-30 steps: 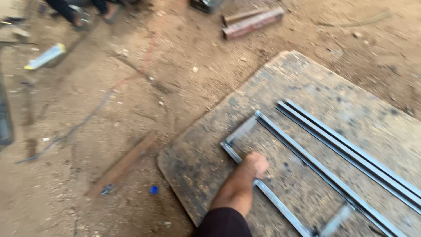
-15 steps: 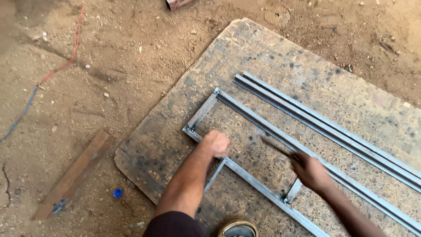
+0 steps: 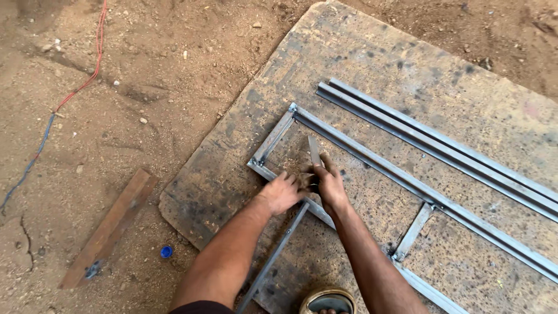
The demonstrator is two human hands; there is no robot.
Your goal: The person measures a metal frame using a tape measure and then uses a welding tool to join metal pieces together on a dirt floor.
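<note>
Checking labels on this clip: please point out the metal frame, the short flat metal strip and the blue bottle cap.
metal frame (image 3: 272,139): head view, its short end bar.
flat metal strip (image 3: 313,150): head view, upper free end.
blue bottle cap (image 3: 167,252): head view, its top.

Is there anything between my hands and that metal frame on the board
Nothing visible. The left hand rests on the metal frame near its corner, and the right hand, beside it, holds a thin flat metal strip pointing inside the frame.

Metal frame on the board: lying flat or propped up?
Flat. The metal frame lies along the board; both hands rest on its near rail.
</note>
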